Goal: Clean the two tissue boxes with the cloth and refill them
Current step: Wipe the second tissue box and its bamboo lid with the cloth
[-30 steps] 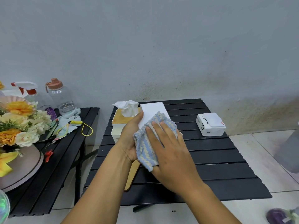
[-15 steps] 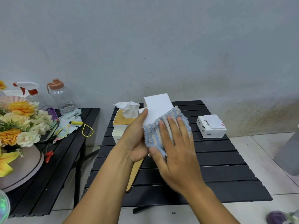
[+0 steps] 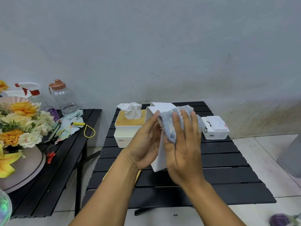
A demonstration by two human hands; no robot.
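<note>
Working from the near edge outward, I see my left hand [image 3: 143, 144] holding the white box shell [image 3: 161, 107] stood on end and tilted. Its thumb lies along the near edge and its fingers are hidden behind the box, so the broad face is turned toward the other hand. My right hand [image 3: 184, 147] lies flat with its fingers straight and spread, pressing the blue cloth [image 3: 169, 126] against that face. I judge the flat palm is there to keep the whole cloth in contact while wiping. I cannot tell whether the shell's lower corner rests on the black slatted table [image 3: 219, 168]. A bamboo lid [image 3: 138, 176] lies on the table under my left forearm, probably taken off so the shell can be cleaned all round. Just beyond my left hand stands the second tissue box [image 3: 128, 128], lid on and a tissue [image 3: 132, 110] sticking up, so it looks filled. Off to the right, well apart, sits a small lidded box [image 3: 215, 128]. Farthest left, the side table [image 3: 70, 160] carries flowers [image 3: 21, 121], a spray bottle [image 3: 31, 92] and a water bottle [image 3: 65, 98].
</note>
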